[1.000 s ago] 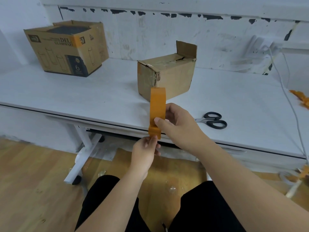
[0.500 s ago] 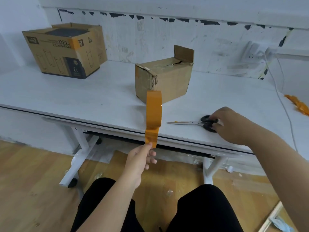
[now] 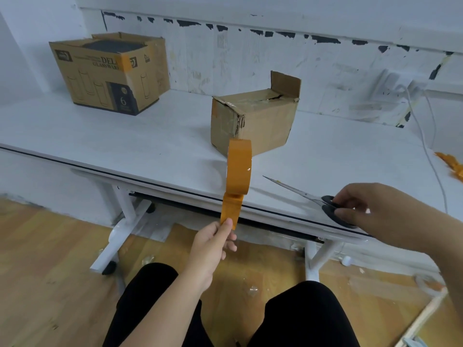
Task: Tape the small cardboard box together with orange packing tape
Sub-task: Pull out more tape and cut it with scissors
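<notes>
Two cardboard boxes sit on the white table (image 3: 125, 151): a printed glassware carton (image 3: 110, 73) far left, and the small cardboard box (image 3: 253, 121) mid-table, long axis running left-near to right-far, one flap upright at its far end. Left hand (image 3: 213, 244) pinches the free end of the orange tape roll (image 3: 239, 171), which stands on edge above it at the table's front; right hand (image 3: 373, 209) grips the scissors (image 3: 310, 199) by their black handles, blades pointing left.

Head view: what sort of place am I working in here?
Probably a makeshift packing or workshop corner: a white worktable against a wall with peeling paint, cardboard boxes on it, tape scraps on the wooden floor.
</notes>
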`<state>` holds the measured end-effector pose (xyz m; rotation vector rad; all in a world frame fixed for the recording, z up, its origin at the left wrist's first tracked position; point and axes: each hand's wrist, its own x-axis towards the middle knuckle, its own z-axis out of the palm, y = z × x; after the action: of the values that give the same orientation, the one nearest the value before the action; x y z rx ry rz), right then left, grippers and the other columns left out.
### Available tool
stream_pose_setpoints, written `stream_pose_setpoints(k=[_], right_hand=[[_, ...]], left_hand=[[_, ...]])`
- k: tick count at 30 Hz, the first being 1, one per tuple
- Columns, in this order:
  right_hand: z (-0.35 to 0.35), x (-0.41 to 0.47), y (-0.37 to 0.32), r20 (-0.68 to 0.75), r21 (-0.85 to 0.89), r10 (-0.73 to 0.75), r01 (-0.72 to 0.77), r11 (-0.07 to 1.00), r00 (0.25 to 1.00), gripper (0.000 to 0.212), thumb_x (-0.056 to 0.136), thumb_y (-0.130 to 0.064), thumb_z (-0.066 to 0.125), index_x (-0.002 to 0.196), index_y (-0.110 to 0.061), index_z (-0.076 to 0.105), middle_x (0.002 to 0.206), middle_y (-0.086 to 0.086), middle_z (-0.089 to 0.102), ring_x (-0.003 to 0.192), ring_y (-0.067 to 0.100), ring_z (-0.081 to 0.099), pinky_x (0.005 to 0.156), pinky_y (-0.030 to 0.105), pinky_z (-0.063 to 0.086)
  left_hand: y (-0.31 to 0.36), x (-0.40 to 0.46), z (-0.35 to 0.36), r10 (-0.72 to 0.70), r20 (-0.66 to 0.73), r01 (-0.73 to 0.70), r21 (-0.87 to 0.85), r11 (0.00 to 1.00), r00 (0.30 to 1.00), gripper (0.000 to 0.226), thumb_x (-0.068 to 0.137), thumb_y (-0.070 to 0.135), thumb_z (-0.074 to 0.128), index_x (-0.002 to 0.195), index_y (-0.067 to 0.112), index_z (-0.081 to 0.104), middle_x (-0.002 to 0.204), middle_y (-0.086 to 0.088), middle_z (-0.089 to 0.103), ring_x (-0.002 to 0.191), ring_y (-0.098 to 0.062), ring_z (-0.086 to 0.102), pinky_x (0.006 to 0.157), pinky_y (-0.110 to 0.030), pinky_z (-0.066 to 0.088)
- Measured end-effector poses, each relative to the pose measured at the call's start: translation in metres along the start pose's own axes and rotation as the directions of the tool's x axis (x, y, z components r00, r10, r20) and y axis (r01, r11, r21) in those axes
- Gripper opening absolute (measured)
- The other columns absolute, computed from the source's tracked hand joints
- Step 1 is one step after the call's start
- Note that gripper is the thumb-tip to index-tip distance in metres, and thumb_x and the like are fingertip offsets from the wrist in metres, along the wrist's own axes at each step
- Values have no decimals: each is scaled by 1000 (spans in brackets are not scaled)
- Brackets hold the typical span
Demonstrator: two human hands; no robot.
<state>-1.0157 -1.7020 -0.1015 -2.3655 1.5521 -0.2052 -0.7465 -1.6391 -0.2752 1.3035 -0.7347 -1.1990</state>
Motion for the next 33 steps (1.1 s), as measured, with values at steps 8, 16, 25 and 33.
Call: stream_pose_setpoints(k=[8, 16, 25, 33], right_hand=[[27, -36, -22, 278, 58, 28, -46, 997, 960, 35, 62, -71, 45, 89, -50, 54, 79, -24, 67, 63, -4, 56, 61, 22, 44], [46, -26, -41, 229, 4, 76, -80, 997, 970, 22, 84, -56, 53, 88, -35, 53, 84, -8, 67, 76, 7, 63, 72, 27, 50], [56, -15, -54, 223, 8, 37, -40, 999, 974, 24, 84, -56, 53, 91, -33, 52, 77, -8, 63, 66, 6, 56, 64, 25, 46], [60, 5, -76, 106, -61, -1, 7, 998, 994, 20, 85, -50, 59, 91, -31, 53, 85, -14, 61, 78, 6, 56, 71, 27, 49]], left_hand=[[-3, -2, -1, 7, 18, -7, -1, 1000, 1000, 37, 77, 56, 64, 91, 21, 68, 70, 5, 66, 61, -8, 61, 48, -18, 41], [-5, -3, -2, 37, 28, -37, 5, 999, 999, 39, 74, 62, 63, 87, 26, 69, 72, 4, 66, 62, -10, 61, 48, -19, 41], [-6, -4, -4, 56, 67, -57, 16, 998, 996, 30, 77, 60, 62, 79, 31, 69, 72, 5, 65, 64, -10, 61, 50, -19, 41], [-5, -2, -3, 50, 20, -52, 84, 995, 999, 29, 85, 49, 58, 85, 20, 65, 70, 8, 66, 63, -9, 62, 50, -17, 42]])
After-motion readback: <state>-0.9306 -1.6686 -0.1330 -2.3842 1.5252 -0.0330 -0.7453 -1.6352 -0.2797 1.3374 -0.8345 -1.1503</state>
